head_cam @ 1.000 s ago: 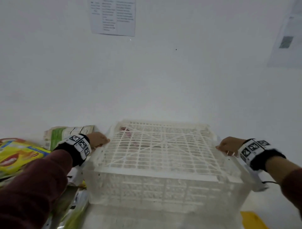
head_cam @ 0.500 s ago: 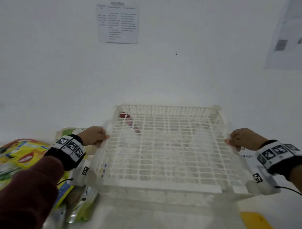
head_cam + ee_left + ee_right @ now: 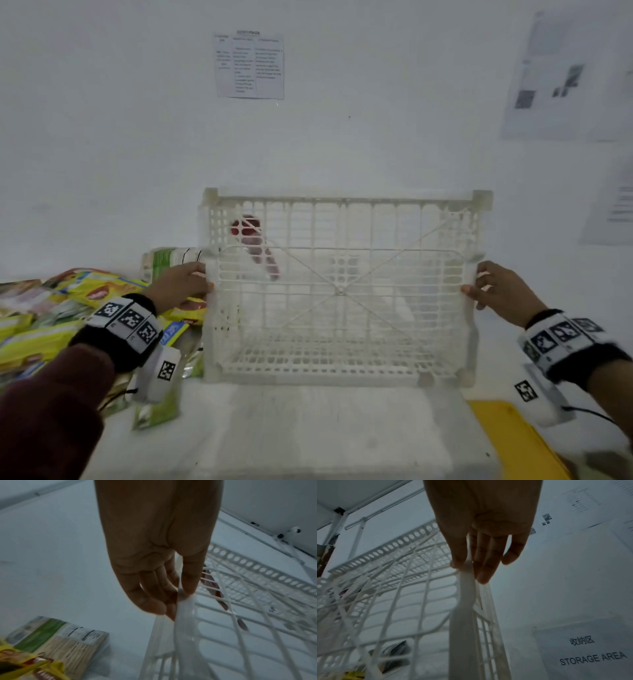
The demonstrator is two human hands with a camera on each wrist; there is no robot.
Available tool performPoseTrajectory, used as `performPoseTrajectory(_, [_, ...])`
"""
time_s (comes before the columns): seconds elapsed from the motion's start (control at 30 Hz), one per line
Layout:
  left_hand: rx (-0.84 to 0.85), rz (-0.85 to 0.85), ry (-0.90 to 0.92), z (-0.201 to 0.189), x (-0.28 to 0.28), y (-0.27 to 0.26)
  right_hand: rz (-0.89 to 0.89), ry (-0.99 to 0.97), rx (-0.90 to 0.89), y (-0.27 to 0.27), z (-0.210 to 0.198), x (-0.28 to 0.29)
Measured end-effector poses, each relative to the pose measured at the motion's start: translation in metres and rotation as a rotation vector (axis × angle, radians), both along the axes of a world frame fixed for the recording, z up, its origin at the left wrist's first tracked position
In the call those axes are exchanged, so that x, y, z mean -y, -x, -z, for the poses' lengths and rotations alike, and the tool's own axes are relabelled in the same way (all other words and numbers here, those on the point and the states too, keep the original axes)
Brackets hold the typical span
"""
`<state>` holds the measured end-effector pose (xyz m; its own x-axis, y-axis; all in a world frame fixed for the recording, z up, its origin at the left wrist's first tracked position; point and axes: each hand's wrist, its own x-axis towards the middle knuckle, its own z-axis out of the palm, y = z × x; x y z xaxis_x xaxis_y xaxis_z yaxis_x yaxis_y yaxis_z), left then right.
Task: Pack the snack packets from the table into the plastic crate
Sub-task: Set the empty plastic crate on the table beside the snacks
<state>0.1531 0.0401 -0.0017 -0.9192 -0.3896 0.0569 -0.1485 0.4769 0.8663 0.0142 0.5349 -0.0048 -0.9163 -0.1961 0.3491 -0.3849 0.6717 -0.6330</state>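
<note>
The white lattice plastic crate (image 3: pixel 340 291) stands tipped up on one long side on the white table, its base facing me. My left hand (image 3: pixel 202 277) pinches its left edge and my right hand (image 3: pixel 474 284) pinches its right edge. In the wrist views the left hand (image 3: pixel 173 599) and the right hand (image 3: pixel 467 566) each hold the rim between thumb and fingers. A red packet (image 3: pixel 255 246) shows through the lattice. Yellow snack packets (image 3: pixel 102 287) and a green-and-white pack (image 3: pixel 171 260) lie left of the crate.
The white wall rises close behind the crate, with paper notices (image 3: pixel 250 65) on it. A yellow flat object (image 3: pixel 513 442) lies at the table's front right. A "STORAGE AREA" label (image 3: pixel 590 653) sits on the table to the right.
Both hands have tipped the crate up from lying flat to standing on its side, and its far edge has risen. The hands kept their hold on its two ends.
</note>
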Motion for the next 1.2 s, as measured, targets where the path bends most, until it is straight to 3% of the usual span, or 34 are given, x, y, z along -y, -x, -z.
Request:
performPoseTrajectory(0.17, [0.084, -0.073, -0.307, -0.010, -0.031, -0.044, -0.049, -0.089, 0.285, -0.039, -0.013, -0.009])
performPoseTrajectory(0.43, [-0.015, 0.028, -0.549, -0.037, -0.060, -0.079, -0.053, 0.616, 0.458, -0.070, -0.039, -0.027])
performPoseTrajectory(0.53, [-0.041, -0.030, -0.532, -0.045, -0.055, -0.080, -0.092, 0.746, 0.488, -0.071, -0.052, -0.029])
performPoseTrajectory(0.73, [0.035, -0.064, -0.428, -0.080, -0.058, -0.067, -0.144, 0.587, 0.393, -0.057, -0.086, -0.021])
performPoseTrajectory(0.9, [0.137, -0.080, -0.330, -0.089, -0.054, -0.062, -0.054, 0.317, 0.377, -0.055, -0.103, -0.004])
performPoseTrajectory(1.03, [0.096, -0.045, -0.295, -0.093, -0.053, -0.064, 0.033, 0.303, 0.363, -0.052, -0.112, 0.000])
performPoseTrajectory(1.2, [-0.070, -0.030, -0.257, -0.118, -0.052, -0.075, -0.015, 0.382, 0.266, -0.054, -0.137, -0.006])
